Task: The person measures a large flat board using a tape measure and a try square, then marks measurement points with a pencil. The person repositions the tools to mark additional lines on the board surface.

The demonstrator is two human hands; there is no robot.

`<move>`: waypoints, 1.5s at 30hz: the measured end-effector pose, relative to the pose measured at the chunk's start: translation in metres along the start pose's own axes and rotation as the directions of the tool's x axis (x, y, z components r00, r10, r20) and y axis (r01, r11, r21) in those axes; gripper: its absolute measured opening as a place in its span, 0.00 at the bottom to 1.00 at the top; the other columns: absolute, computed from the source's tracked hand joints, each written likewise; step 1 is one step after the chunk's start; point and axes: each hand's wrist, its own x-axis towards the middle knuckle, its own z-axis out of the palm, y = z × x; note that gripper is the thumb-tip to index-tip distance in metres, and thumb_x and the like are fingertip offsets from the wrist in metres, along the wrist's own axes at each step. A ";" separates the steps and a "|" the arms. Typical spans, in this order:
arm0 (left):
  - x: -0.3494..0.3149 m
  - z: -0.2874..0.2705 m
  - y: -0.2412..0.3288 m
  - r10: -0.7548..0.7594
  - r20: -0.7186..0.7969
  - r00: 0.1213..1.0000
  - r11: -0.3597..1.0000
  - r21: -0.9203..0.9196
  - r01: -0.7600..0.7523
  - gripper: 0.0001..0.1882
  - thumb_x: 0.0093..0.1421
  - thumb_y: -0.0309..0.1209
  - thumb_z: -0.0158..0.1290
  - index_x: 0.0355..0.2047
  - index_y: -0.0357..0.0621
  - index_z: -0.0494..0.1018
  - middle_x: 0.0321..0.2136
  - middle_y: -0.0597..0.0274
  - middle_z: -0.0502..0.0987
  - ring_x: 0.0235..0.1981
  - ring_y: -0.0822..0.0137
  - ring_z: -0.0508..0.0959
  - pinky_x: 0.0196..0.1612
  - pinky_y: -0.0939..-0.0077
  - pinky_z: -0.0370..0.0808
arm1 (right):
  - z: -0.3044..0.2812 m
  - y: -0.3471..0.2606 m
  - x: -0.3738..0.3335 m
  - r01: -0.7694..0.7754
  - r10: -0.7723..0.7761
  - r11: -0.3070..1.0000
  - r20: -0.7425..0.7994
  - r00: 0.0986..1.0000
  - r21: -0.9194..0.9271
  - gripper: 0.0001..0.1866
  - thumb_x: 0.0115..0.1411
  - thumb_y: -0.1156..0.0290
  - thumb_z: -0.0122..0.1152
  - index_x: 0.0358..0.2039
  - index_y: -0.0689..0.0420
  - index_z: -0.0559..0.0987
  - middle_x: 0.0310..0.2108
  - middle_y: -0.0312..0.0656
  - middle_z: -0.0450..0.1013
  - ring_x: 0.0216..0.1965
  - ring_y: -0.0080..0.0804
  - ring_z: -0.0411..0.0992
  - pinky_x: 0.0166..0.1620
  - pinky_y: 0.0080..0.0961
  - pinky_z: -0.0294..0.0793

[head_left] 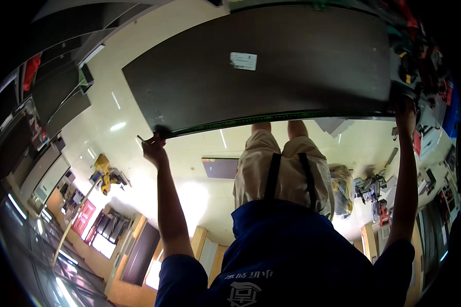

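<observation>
A large dark brown board (271, 77) with a white label (243, 61) lies in front of me. Along its near edge runs a narrow dark green strip with fine marks, which looks like a tape measure blade (251, 121). At the near left corner my left hand (154, 145) is closed, its fingers pinched at the strip's end; a thin pale stick-like piece (140, 139) pokes out beside it. My right hand (405, 115) is closed at the strip's other end, by the near right corner. Shadow hides its fingers and most of what it grips.
Tools (410, 66) crowd the right beside the board. A smaller dark panel (220, 167) lies on the pale floor (118, 102) near my legs. A yellow tool (105, 179) stands at lower left. Dark panels and shelving (61, 102) line the far left. A plastic-wrapped bundle (342, 189) sits right of my legs.
</observation>
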 end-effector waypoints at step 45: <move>0.005 -0.001 -0.012 -0.086 -0.025 0.996 0.995 -0.054 0.084 0.19 0.64 0.37 0.60 0.34 0.30 0.69 0.31 0.46 0.80 0.28 0.59 0.84 0.29 0.68 0.86 | 0.009 -0.041 -0.019 -0.224 0.443 0.817 -0.330 0.833 0.532 0.23 0.66 0.60 0.58 0.53 0.66 0.70 0.48 0.53 0.72 0.48 0.44 0.72 0.51 0.33 0.70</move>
